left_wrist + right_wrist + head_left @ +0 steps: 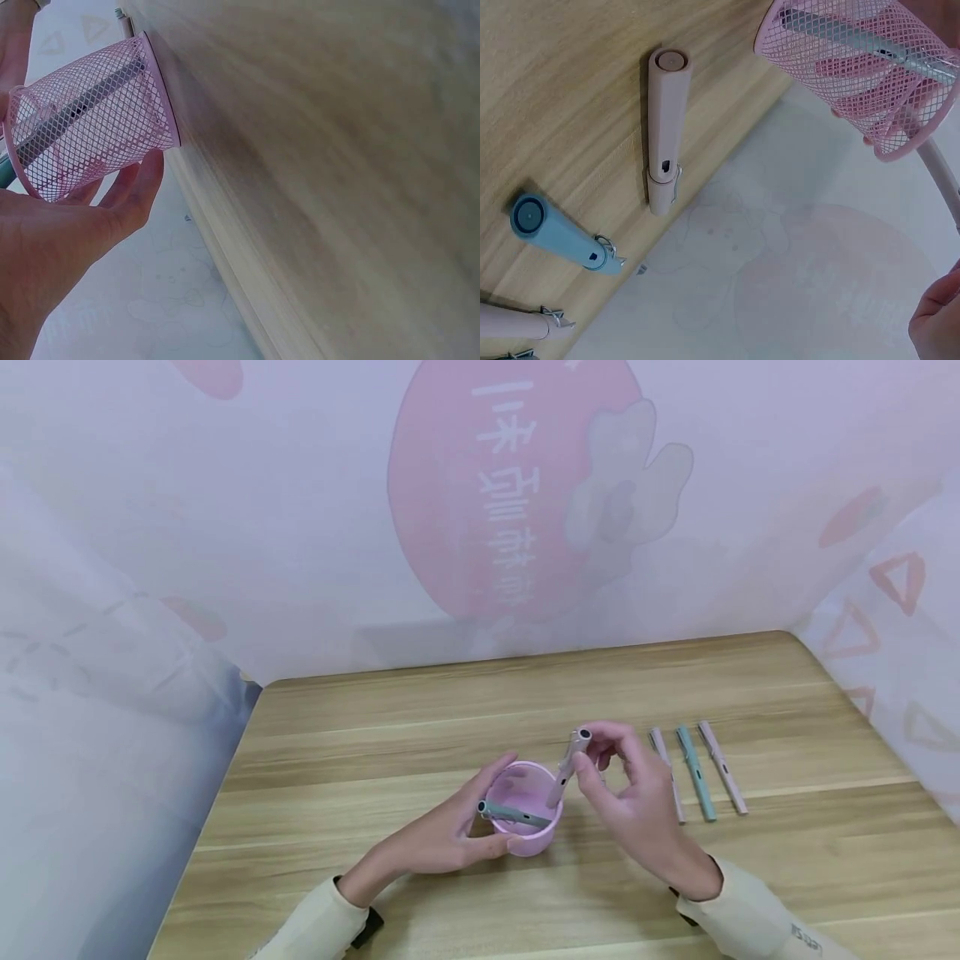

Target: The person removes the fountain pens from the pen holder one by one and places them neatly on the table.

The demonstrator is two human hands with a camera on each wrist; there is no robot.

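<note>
We see the left hand [438, 839] curled around the side of a pink mesh cup [527, 810], which stands on the wooden table [375, 735]. A grey-green pen [513, 815] leans inside the cup, beside that hand's thumb. The right hand [637, 802] pinches a pale pink pen [567, 767], whose lower end is in the cup. Just beyond the right hand, three more pens [697, 772] lie side by side.

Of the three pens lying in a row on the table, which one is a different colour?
The middle pen, which is teal. The left pen beside the right hand and the right pen nearest the table's right edge are both pale pink.
</note>
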